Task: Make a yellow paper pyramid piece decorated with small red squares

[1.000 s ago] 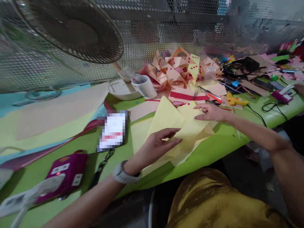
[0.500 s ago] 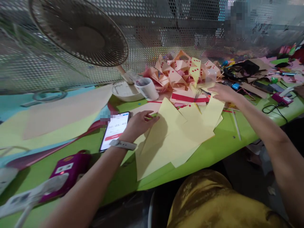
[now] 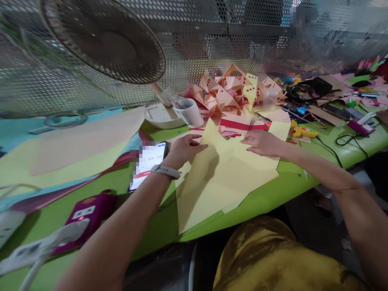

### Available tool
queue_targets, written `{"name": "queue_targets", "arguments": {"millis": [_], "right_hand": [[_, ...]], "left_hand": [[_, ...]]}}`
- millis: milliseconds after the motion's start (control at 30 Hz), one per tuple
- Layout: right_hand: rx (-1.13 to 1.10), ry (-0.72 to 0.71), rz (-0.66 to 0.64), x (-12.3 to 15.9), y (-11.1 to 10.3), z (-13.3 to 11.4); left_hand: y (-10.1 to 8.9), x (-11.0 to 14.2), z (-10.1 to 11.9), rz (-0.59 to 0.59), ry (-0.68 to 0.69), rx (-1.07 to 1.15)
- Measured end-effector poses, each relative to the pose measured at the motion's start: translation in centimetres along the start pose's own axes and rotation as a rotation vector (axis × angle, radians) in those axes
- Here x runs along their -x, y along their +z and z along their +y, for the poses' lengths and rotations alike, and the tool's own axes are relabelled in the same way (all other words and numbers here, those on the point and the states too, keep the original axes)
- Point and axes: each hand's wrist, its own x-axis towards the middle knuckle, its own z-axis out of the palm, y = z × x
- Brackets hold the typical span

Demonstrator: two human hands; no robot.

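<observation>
My left hand (image 3: pixel 187 149), with a watch on its wrist, is at the left edge of a pale yellow paper sheet (image 3: pixel 221 190). Its thumb lies in front of the raised edge and its fingertips pass behind, pinching the paper. On the right part of the sheets, my right hand (image 3: pixel 263 142) rests with fingers stretched and nothing held. Several yellow sheets overlap here, and one corner stands up in a peak. A lit phone (image 3: pixel 147 167) showing a timer lies left of my left wrist. Beyond my right hand is a red-striped paper strip (image 3: pixel 238 124).
Folded peach paper pieces with red dots (image 3: pixel 226 97) are heaped at the back. A white cup (image 3: pixel 190 113) stands by a fan (image 3: pixel 112 44). A yellow glue gun (image 3: pixel 303 131) with a cord lies at the right. A purple power socket (image 3: pixel 97 212) sits at the front left.
My right hand has moved left and nearer, from the far right part of the paper onto its middle. The yellow glue gun, previously hidden behind my arm, now shows. My left hand has shifted slightly right.
</observation>
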Motion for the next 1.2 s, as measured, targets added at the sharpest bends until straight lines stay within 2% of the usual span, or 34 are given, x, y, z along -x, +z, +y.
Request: {"name": "queue_targets", "arguments": {"millis": [200,300,367,533,600,667,733,867,967,1033,1067,1133,1200], "right_hand": [[-0.091,0.003,-0.019,0.5,-0.2,-1.6],[-0.173,0.008,0.027,0.5,-0.1,-2.5],[-0.227,0.018,0.114,0.4,-0.1,-3.3],[-0.228,0.086,0.455,0.6,-1.7,-5.8],[-0.163,0.083,0.528,1.0,-2.6,-6.7],[-0.071,0.039,0.536,1.4,-3.0,-7.4],[0.039,-0.043,0.490,1.6,-2.4,-7.9],[0.273,-0.185,0.411,1.6,0.5,-7.8],[0.369,-0.222,0.346,1.8,2.2,-6.8],[0.396,-0.206,0.278,2.2,2.7,-6.0],[0.398,-0.189,0.234,2.4,2.8,-5.7],[0.373,-0.146,0.132,2.7,3.1,-5.1],[0.329,-0.112,0.056,2.9,3.3,-4.7]], "left_hand": [[-1.6,1.7,1.0,0.011,-0.053,0.201],[-2.2,3.2,2.0,0.091,-0.086,0.499],[-2.0,4.3,2.6,0.125,-0.091,0.653],[0.0,7.4,3.3,0.135,-0.130,0.847],[1.0,8.5,3.4,0.109,-0.155,0.907],[1.9,9.5,3.5,0.103,-0.191,1.001],[2.8,10.4,3.8,0.079,-0.241,1.101],[4.3,12.3,4.5,-0.051,-0.372,1.168],[4.5,13.7,4.6,-0.293,-0.455,1.058],[4.1,14.2,4.2,-0.472,-0.374,0.862],[3.8,14.2,3.9,-0.513,-0.260,0.723],[3.2,13.7,3.2,-0.454,0.102,0.377],[2.6,12.4,2.5,-0.260,0.489,0.020]]}}
